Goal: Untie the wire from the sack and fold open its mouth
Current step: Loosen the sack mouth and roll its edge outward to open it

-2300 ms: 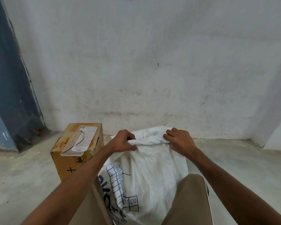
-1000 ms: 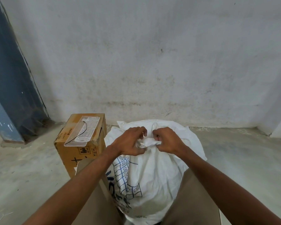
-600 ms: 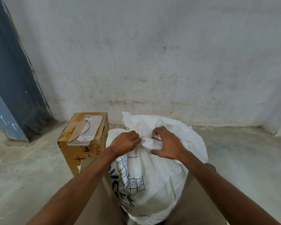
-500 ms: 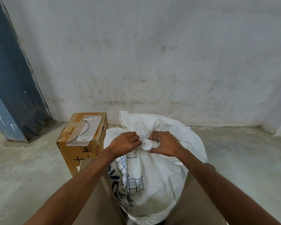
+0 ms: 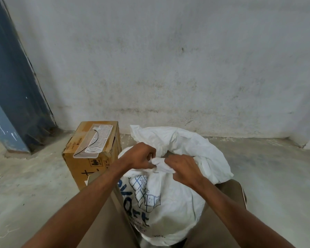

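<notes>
A white woven sack [image 5: 170, 208] with blue print stands upright between my knees. Its neck is bunched together, and the loose upper cloth flops back and to the right behind my hands. My left hand [image 5: 139, 156] pinches the bunched neck from the left. My right hand [image 5: 182, 168] grips the same twisted cloth from the right, and the two hands nearly touch. No wire shows on the neck; my fingers cover it. A thin black wire [image 5: 95, 140] lies on the tray on top of the box.
A cardboard box [image 5: 89, 163] stands just left of the sack with a clear plastic tray [image 5: 95, 141] on top. A blue pillar [image 5: 11, 97] rises at the far left. A stained white wall is close behind. Bare concrete floor [image 5: 276, 176] lies on both sides.
My hands moved from holding the sack's mouth apart to the middle and gathered the cloth into a bunched neck. The loose top cloth flopped back and right. My view shifted slightly.
</notes>
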`<state>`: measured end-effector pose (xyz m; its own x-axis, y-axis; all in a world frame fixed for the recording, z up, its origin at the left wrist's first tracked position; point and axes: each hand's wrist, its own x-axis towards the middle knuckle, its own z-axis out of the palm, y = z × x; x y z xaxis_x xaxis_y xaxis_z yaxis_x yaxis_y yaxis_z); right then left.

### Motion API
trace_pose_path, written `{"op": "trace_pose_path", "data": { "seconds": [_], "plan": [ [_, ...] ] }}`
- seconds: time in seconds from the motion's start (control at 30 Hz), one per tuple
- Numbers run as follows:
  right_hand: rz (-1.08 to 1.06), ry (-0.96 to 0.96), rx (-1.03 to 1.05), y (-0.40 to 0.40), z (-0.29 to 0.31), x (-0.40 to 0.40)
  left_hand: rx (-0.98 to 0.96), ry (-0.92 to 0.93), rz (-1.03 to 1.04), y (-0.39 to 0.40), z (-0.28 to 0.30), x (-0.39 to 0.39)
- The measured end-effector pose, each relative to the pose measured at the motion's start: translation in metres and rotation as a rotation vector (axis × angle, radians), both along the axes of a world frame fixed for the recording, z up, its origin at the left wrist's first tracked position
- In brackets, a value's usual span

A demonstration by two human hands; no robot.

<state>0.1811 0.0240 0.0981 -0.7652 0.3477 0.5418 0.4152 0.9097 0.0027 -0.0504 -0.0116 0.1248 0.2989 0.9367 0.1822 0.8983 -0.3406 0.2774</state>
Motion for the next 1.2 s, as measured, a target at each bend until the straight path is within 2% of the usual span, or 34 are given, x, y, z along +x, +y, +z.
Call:
{"op": "trace_pose_path", "data": {
  "seconds": [0.17,0.23,0.3,0.37,0.5,0.6,0.67,0.73,0.77,0.87,1.03,1.13,1.2],
  "plan": [
    [-0.257,-0.030,-0.570,0.009,0.012,-0.011,0.487,0.333,-0.221,-0.009,-0.016,-0.010],
    [-0.266,-0.130,-0.659,0.012,0.013,-0.018,0.646,0.378,-0.316,-0.012,-0.027,-0.008],
    [-0.253,-0.184,-0.664,0.012,0.010,-0.023,0.759,0.392,-0.398,-0.016,-0.032,-0.005],
    [-0.256,-0.097,-0.632,0.009,0.003,-0.027,0.739,0.360,-0.404,-0.018,-0.035,-0.008],
    [-0.148,0.106,-0.531,-0.002,-0.019,-0.027,0.302,0.112,-0.126,-0.016,-0.033,-0.027],
    [-0.045,0.135,-0.338,-0.009,-0.037,-0.026,0.033,0.214,-0.065,-0.011,-0.037,-0.035],
    [-0.016,0.080,-0.143,-0.011,-0.045,-0.026,-0.044,0.262,-0.061,-0.009,-0.043,-0.035],
    [0.002,0.043,-0.014,-0.014,-0.050,-0.025,0.006,0.313,-0.092,-0.008,-0.049,-0.030],
    [-0.004,0.059,-0.022,-0.014,-0.051,-0.025,0.069,0.372,-0.113,-0.008,-0.051,-0.027],
    [-0.106,0.113,-0.331,-0.010,-0.049,-0.030,0.276,0.431,-0.105,-0.013,-0.051,-0.026],
    [-0.229,-0.041,-0.728,0.005,-0.037,-0.052,0.562,0.496,-0.131,-0.016,-0.069,-0.031],
    [-0.283,-0.092,-0.724,0.007,-0.034,-0.063,0.643,0.488,-0.152,-0.016,-0.077,-0.033],
    [-0.299,-0.037,-0.684,0.005,-0.040,-0.067,0.603,0.421,-0.149,-0.014,-0.075,-0.034]
  ]
}}
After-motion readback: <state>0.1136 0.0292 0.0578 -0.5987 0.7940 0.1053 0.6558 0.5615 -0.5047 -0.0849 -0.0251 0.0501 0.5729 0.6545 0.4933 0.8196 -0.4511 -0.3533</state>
